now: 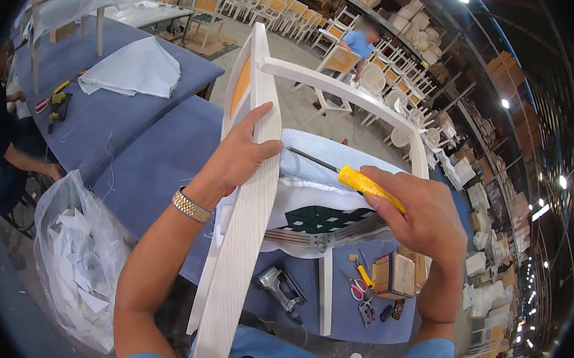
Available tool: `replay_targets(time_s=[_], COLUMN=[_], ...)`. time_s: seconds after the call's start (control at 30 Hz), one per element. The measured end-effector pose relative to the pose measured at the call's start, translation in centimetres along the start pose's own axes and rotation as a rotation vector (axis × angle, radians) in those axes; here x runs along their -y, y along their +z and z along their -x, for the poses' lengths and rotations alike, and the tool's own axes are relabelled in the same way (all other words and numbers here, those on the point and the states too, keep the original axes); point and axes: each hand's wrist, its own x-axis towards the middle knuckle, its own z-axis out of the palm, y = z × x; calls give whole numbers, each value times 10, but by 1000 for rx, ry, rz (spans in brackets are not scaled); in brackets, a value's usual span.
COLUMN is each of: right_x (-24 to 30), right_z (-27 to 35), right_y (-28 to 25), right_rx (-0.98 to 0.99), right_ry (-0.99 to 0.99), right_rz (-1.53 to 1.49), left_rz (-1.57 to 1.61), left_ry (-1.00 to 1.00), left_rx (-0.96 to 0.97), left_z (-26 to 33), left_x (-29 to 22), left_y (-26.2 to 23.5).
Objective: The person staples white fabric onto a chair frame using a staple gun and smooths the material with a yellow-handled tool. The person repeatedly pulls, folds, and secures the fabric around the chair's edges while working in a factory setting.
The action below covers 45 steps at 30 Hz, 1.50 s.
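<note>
A pale wooden chair frame lies tipped on the blue-covered table in front of me. My left hand is closed round its long post, thumb and forefinger over the face. My right hand grips the yellow handle of a screwdriver. The dark shaft points left, its tip against or close to the light-blue seat fabric beside the post. Below the fabric's frayed edge show white lining and dark green webbing. My left fingertips are hidden behind the post.
On the table below lie a staple gun, red-handled scissors and a cardboard box. A plastic bag of scraps stands at left. One person sits far left; another works among chairs behind.
</note>
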Motion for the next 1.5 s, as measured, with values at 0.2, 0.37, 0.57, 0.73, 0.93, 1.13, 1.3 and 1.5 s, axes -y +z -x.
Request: replay_targets(time_s=[0.2, 0.37, 0.57, 0.73, 0.93, 1.13, 1.3, 1.5], right_x=[-8, 7, -2, -14, -14, -13, -21, -22], right_z=[-18, -15, 12, 19, 22, 24, 28, 23], right_y=[-20, -11, 34, 57, 57, 59, 70, 67], right_rx=[63, 115, -19, 19, 172, 46, 34, 39], right_ry=[-133, -122, -55, 153, 430, 225, 209, 194], right_rz=[39, 159, -68, -586, -885, -680, -651, -705], left_rz=[44, 14, -63, -83, -3, -95, -140, -176], left_ry=[-22, -10, 39, 43, 8, 58, 44, 39], left_rx=[26, 20, 11, 3, 30, 47, 58, 63], left_z=[1, 1, 0, -1, 0, -3, -1, -2], left_x=[-4, -2, -5, -1, -2, 2, -3, -7], left_y=[1, 3, 5, 6, 5, 1, 1, -1])
